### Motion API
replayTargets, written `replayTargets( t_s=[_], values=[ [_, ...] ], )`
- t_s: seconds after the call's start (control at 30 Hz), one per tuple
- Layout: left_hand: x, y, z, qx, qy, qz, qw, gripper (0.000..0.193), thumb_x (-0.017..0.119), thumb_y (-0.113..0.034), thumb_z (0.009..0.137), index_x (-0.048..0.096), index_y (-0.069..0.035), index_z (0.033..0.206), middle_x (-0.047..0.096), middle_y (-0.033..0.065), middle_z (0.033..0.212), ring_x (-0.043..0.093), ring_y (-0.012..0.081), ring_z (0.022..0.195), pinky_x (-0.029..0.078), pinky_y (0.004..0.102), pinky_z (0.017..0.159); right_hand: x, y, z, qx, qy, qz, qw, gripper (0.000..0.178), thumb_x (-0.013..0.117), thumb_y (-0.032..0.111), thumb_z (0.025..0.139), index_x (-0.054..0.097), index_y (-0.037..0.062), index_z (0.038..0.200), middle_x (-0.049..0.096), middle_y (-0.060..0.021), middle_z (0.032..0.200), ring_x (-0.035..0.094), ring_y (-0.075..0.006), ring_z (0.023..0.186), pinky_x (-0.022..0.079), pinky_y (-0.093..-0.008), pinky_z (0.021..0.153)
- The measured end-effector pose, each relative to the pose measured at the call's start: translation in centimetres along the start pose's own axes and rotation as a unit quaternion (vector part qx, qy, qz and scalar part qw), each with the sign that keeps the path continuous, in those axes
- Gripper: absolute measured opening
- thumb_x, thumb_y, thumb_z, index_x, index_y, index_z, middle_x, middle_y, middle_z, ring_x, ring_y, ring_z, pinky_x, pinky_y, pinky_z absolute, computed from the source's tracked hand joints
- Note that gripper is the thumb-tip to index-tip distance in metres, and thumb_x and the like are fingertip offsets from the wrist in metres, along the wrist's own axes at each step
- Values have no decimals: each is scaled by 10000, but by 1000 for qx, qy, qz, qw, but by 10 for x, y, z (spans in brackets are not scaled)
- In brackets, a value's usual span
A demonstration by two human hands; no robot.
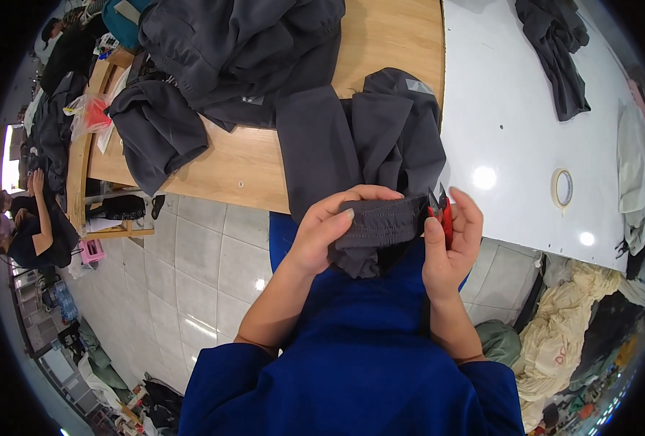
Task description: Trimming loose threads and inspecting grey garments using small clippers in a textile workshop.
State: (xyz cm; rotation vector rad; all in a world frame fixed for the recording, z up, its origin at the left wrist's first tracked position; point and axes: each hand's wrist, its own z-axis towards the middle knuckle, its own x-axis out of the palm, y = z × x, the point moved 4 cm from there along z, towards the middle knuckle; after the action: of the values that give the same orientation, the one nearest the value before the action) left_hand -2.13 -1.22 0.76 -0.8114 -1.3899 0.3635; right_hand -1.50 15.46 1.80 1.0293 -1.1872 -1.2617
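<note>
A dark grey garment [319, 138] drapes over the near edge of the wooden table, and its gathered, stitched elastic cuff [386, 221] is held up in front of me. My left hand [321, 229] grips the cuff from the left, thumb on top and fingers behind it. In my right hand [453, 243] is a pair of red-handled thread snips [445, 214], closed in between thumb and fingers. The dark blades point away from me, right beside the cuff's right end. Whether the blades touch the fabric, I cannot tell.
A pile of dark grey garments [242, 51] covers the far part of the wooden table [246, 171]. On the white table [511, 182] to the right lie a tape roll [562, 188] and another dark garment [555, 62]. Cream cloth [566, 334] is heaped below. A co-worker [35, 225] is at far left.
</note>
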Motion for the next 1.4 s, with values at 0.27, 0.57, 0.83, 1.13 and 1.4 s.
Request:
replayTargets(
  t_s=[0.27, 0.57, 0.83, 1.13, 1.4],
  values=[
    [-5, -1, -3, 5, 14, 48, 999, 505, 558, -259, 770, 513, 111, 1111, 536, 182, 1179, 562, 215, 1066, 442, 310, 924, -3, 8, 7, 25, 37, -24, 999, 346, 579, -21, 845, 465, -53, 1170, 580, -90, 985, 542, -83, 856, 417, -191, 787],
    [-5, -7, -6, 32, 30, 88, 995, 386, 518, -270, 769, 538, 70, 950, 475, 203, 1239, 535, 225, 1074, 411, 299, 914, -20, 20, 5, 70, 26, 29, 997, 343, 625, -15, 773, 544, -14, 1106, 594, -30, 818, 522, -66, 672, 409, -184, 622],
    [5, -8, -3, 80, 85, 162, 980, 209, 512, -179, 779, 507, 19, 842, 450, 237, 1241, 500, 271, 1102, 386, 372, 945, 9, 37, 2, -57, 186, -126, 973, 342, 723, 25, 691, 645, 38, 1023, 665, -97, 768, 620, -148, 598, 451, -201, 549],
    [10, -10, -3, 87, 94, 192, 973, 197, 511, -135, 777, 504, 38, 872, 444, 244, 1241, 508, 273, 1085, 385, 377, 950, 12, 42, 5, -66, 185, -174, 965, 313, 722, 23, 682, 658, 33, 988, 660, -91, 738, 607, -153, 569, 441, -205, 526],
    [10, -12, -2, 95, 112, 212, 966, 189, 506, -117, 777, 505, 32, 894, 446, 245, 1245, 497, 279, 1097, 377, 380, 955, 13, 41, 6, -76, 186, -182, 963, 296, 721, 21, 675, 666, 35, 966, 641, -86, 684, 587, -149, 540, 426, -205, 504]
  ],
)
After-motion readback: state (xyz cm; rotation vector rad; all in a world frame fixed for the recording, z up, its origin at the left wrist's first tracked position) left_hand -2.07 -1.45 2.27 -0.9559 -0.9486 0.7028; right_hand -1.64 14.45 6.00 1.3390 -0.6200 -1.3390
